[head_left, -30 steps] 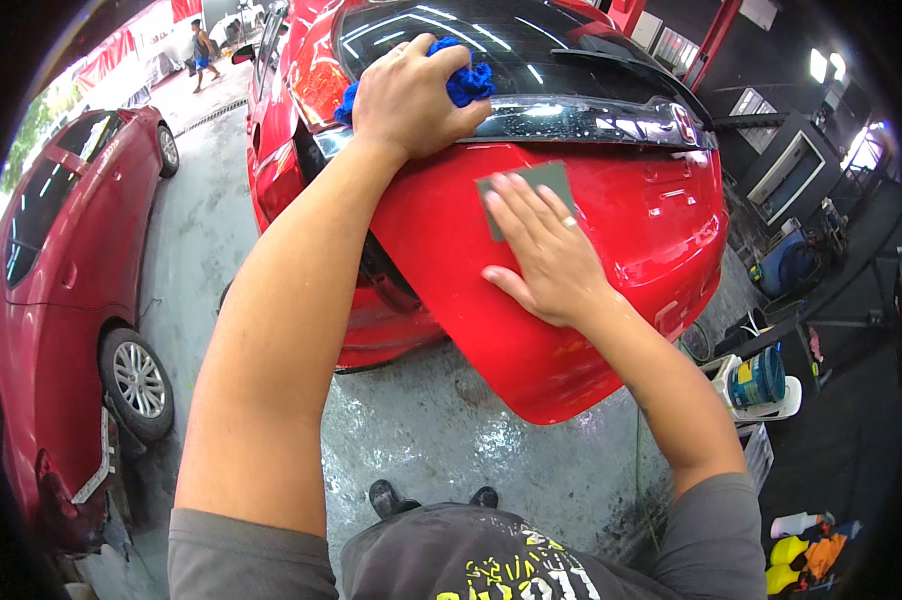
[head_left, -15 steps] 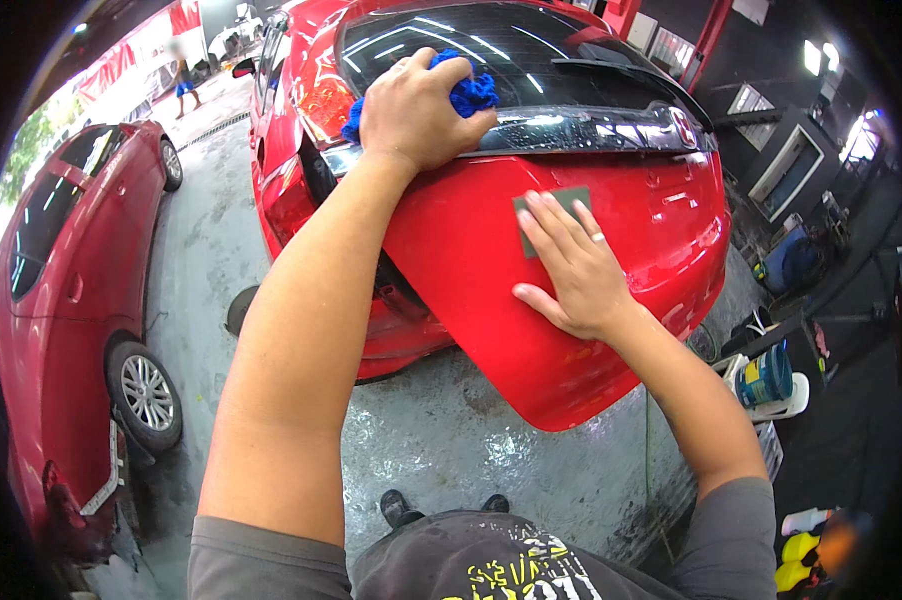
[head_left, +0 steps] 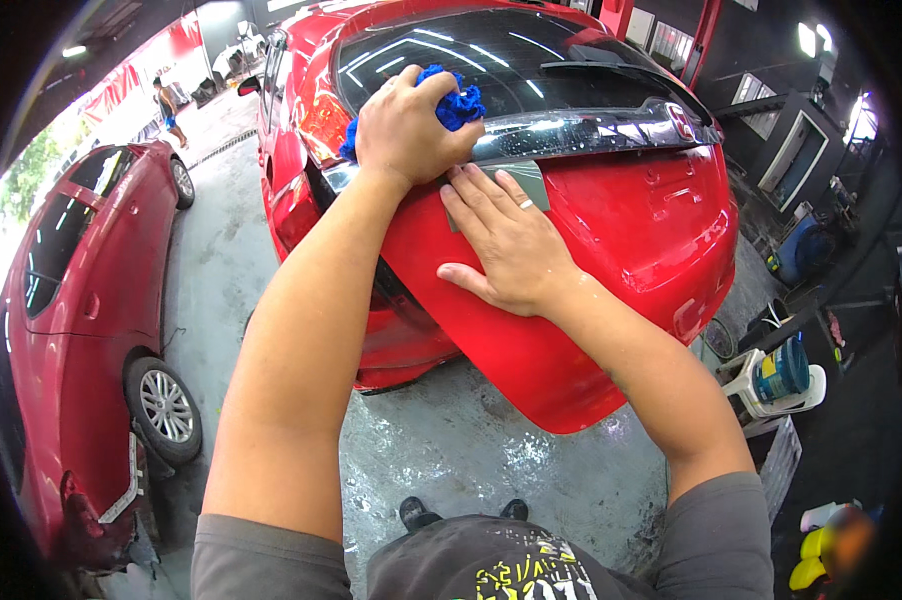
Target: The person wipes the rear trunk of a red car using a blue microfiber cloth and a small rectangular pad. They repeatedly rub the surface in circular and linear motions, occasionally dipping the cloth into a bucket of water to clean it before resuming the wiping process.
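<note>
A bunched blue cloth (head_left: 458,103) is gripped in my left hand (head_left: 408,125), which rests at the left end of the tailgate's chrome strip (head_left: 571,130), below the rear window. My right hand (head_left: 511,240) lies flat, fingers stretched out, on the red tailgate (head_left: 541,370). Under its fingers is a grey-green sheet of sandpaper (head_left: 533,188), partly covered, just beneath the chrome strip. The thumb stands apart and touches the red paint. Droplets dot the chrome strip.
A darker red car (head_left: 101,270) stands to the left, its front corner unfinished. On the right, a blue bucket (head_left: 783,370) sits on a white plastic stool (head_left: 746,385). A person (head_left: 169,112) is walking far back at the left. The wiper (head_left: 621,72) crosses the rear window.
My right hand has slid the sandpaper up and left across the tailgate, close to my left hand. The left hand still grips the cloth at the chrome strip. The view has shifted slightly.
</note>
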### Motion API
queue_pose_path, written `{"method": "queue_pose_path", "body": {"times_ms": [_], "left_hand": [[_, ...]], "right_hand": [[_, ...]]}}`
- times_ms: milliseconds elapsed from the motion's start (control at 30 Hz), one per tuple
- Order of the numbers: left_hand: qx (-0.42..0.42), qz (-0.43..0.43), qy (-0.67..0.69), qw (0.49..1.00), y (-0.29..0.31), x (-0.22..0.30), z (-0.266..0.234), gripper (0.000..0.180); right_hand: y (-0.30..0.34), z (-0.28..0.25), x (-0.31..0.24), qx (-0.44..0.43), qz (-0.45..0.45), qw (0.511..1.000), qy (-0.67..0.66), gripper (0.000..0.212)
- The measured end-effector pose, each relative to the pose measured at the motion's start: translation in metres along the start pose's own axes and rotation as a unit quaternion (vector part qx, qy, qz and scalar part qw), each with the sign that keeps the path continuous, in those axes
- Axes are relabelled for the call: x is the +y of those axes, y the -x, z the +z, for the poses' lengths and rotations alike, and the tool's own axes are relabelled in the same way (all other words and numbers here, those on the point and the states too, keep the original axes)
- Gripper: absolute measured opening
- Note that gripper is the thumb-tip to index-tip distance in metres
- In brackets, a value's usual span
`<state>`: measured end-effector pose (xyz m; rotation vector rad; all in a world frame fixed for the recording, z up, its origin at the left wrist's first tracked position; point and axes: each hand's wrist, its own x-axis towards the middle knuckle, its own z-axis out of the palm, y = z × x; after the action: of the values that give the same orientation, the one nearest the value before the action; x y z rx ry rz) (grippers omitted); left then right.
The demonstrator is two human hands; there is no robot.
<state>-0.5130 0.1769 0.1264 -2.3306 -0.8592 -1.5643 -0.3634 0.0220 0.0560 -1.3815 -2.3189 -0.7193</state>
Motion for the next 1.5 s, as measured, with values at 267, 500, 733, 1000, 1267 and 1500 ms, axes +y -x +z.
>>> {"method": "queue_pose_path", "body": {"times_ms": [267, 500, 733, 1000, 1267, 1500], "left_hand": [[-0.038, -0.037, -0.016, 0.998, -0.002, -0.001, -0.009, 0.045], [-0.086, 0.054, -0.050, 0.994, -0.018, -0.031, -0.021, 0.051], [-0.005, 0.088, -0.058, 0.994, -0.007, -0.056, -0.023, 0.042], [0.021, 0.073, -0.035, 0.996, -0.001, -0.059, -0.029, 0.044], [0.029, 0.082, -0.021, 0.996, -0.007, -0.056, -0.021, 0.044], [0.035, 0.075, -0.019, 0.996, -0.006, -0.057, -0.024, 0.044]], "right_hand": [[0.051, -0.004, -0.002, -0.050, 0.004, 0.999, -0.014, 0.097], [0.034, -0.002, -0.040, -0.042, 0.014, 0.997, -0.059, 0.093], [0.050, -0.001, -0.053, -0.056, 0.008, 0.997, -0.050, 0.093], [0.036, 0.011, -0.085, -0.041, 0.048, 0.997, -0.046, 0.091], [-0.044, 0.028, -0.095, 0.029, 0.067, 0.997, -0.028, 0.094], [0.022, 0.019, -0.108, -0.027, 0.073, 0.995, -0.056, 0.096]]}}
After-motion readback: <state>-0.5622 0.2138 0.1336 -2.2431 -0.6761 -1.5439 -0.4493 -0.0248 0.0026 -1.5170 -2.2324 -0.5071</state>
